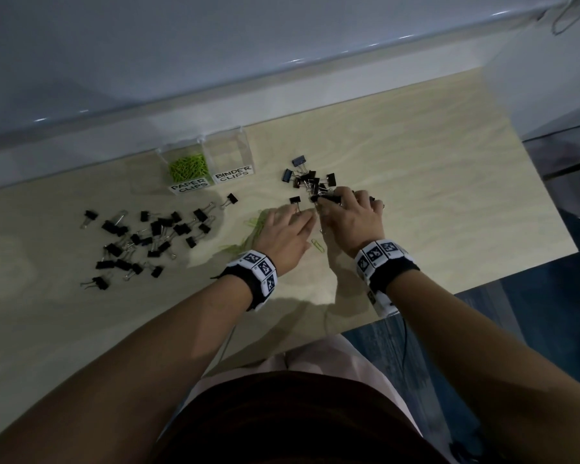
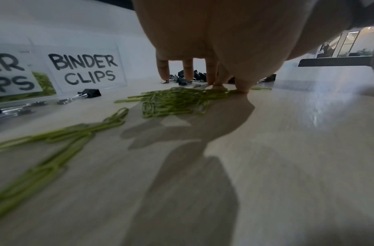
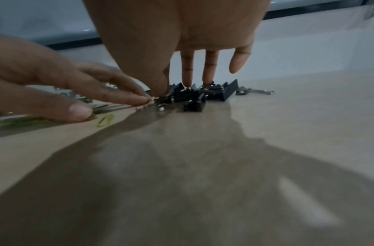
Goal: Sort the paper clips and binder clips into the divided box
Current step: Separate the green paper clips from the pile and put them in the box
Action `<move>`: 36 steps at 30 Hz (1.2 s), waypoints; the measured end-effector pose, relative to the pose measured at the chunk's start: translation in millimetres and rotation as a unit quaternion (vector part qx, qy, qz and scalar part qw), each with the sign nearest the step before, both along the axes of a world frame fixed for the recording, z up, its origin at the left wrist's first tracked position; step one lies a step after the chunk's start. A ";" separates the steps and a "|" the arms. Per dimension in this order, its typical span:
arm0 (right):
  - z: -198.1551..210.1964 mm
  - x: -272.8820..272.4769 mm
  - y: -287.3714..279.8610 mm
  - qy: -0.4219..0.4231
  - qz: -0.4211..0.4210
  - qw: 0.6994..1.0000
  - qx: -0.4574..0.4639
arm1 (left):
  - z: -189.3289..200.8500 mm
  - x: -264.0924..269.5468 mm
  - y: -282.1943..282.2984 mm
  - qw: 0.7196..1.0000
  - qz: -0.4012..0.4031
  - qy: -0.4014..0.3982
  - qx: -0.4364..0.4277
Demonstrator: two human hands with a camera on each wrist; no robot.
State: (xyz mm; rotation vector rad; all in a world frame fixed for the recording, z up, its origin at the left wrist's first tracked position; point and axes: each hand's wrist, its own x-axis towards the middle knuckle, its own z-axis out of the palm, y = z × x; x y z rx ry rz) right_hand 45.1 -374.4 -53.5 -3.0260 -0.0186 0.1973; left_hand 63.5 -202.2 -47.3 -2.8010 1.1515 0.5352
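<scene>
lighting dim and cool in all three views; colours muted. head view: soft shadows of the hands fall on the bench (image 1: 416, 169) toward the viewer; small specular streaks along the glossy ledge (image 1: 282, 67) behind. straight edges bow toward the frame borders. left wrist view: green paper clips (image 2: 173, 101) near mid-frame fairly sharp, those at the lower left smeared; a bright window (image 2: 346, 43) at far right; pale glare patch on the bench at right. right wrist view: soft and grainy overall, a broad dark shadow across the foreground, a faint reflection at lower right.
</scene>
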 end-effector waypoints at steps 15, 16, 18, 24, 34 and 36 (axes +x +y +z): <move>3.3 -26.1 6.3 -0.038 0.065 0.984 0.164 | 3.8 -8.3 60.7 0.997 0.009 0.014 -0.074; -0.9 -31.9 13.2 -0.032 0.059 0.980 0.189 | 3.0 -9.0 70.4 0.995 0.028 0.022 -0.092; -7.3 -38.4 27.2 -0.030 0.021 0.973 0.227 | 1.1 -8.7 88.0 0.987 0.093 0.040 -0.121; -5.2 -29.9 78.5 0.005 -0.029 0.956 0.290 | -5.1 0.7 88.7 0.950 0.259 0.090 -0.151; 3.9 12.1 76.7 0.096 -0.018 0.976 0.192 | -3.0 -26.7 142.4 0.905 0.355 0.126 -0.197; 9.7 16.3 82.7 0.161 -0.005 0.971 0.176 | -6.8 -32.2 145.9 0.900 0.367 0.134 -0.193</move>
